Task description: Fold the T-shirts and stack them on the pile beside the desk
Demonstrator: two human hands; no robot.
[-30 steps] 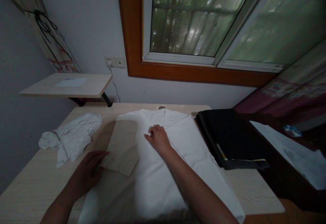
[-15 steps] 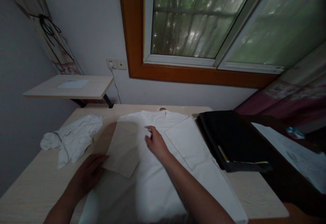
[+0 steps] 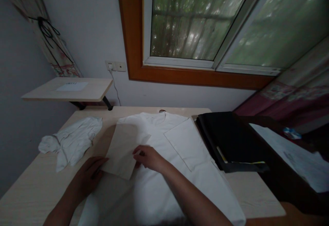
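The white T-shirt (image 3: 151,191) lies flat on the table (image 3: 33,185), long axis running away from the person, its folded-in left-side sleeve (image 3: 122,149) between the left hand (image 3: 89,173) at its outer edge (grip unclear) and the right hand (image 3: 149,158), pinching its inner edge.

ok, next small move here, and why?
Probably smooth the left-side sleeve flat: the right hand seems to pinch its inner edge, the left hand is at its outer side, and the other sleeve of the white shirt lies folded flat.
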